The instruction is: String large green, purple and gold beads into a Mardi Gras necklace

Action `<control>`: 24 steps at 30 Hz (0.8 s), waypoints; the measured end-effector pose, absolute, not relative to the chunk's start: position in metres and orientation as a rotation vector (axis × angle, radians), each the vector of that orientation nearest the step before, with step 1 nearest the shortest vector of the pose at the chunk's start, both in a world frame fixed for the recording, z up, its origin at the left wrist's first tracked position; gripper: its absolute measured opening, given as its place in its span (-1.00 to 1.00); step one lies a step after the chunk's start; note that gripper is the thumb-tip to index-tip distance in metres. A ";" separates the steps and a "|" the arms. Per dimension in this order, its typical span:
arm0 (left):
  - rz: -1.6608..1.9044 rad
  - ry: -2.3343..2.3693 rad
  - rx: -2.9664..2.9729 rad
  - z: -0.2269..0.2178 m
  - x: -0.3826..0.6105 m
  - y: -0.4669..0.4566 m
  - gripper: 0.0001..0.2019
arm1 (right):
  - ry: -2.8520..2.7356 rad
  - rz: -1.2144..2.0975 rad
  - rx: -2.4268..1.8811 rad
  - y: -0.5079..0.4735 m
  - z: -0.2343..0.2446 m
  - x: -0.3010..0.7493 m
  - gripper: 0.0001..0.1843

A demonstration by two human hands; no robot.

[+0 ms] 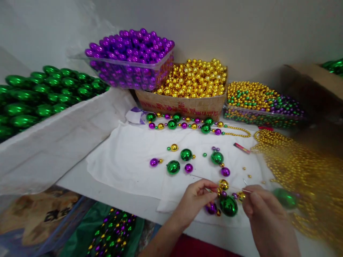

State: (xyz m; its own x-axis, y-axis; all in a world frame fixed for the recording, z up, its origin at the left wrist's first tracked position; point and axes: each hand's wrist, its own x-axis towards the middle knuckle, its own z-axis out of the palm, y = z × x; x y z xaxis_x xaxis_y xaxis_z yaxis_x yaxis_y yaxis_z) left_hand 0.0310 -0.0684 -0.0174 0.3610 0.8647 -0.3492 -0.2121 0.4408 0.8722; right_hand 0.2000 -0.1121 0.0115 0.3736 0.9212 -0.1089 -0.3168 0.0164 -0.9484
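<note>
My left hand (198, 200) is closed in a pinch on a thin pale string (234, 187) beside a gold bead (223, 184). A thin needle-like sliver (197, 176) sticks out above its fingers. My right hand (265, 210) pinches the string's other side; a small metal tip (244, 182) shows by its fingers, too small to name. Below the string, between the hands, sit a large green bead (228, 206) and smaller purple and gold beads. Further up the white cloth (128, 157) lie a green bead (173, 167), a purple bead (188, 168) and several others.
A finished-looking bead necklace (172, 124) stretches across the back. Behind it stand a tub of purple beads (128, 73), a carton of gold beads (182, 103) and a tub of small mixed beads (257, 116). Gold bead strands (292, 164) spread at right; a white box (61, 135) is at left.
</note>
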 end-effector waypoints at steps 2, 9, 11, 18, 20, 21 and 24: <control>0.832 1.066 0.963 -0.026 0.029 -0.053 -0.82 | -0.574 1.080 -1.181 -0.112 0.017 0.208 -0.92; 1.065 1.322 1.368 -0.049 0.064 0.018 -0.68 | -0.504 1.214 -1.041 -0.105 0.026 0.213 -0.89; 1.006 1.389 1.473 -0.053 0.079 0.028 -0.56 | -0.589 1.240 -1.018 -0.107 0.030 0.207 -0.90; 0.918 1.372 1.542 -0.058 0.094 0.025 -0.46 | -0.741 1.187 -1.079 -0.121 0.042 0.203 -0.88; 0.982 1.333 1.462 -0.055 0.079 0.015 -0.42 | -0.780 1.053 -1.174 -0.123 0.047 0.209 -0.86; 1.008 1.318 1.418 -0.053 0.069 0.007 -0.39 | -0.802 0.982 -1.227 -0.124 0.051 0.211 -0.83; 1.056 1.301 1.349 -0.047 0.035 -0.022 -0.42 | -0.911 0.733 -1.384 -0.127 0.059 0.216 -0.80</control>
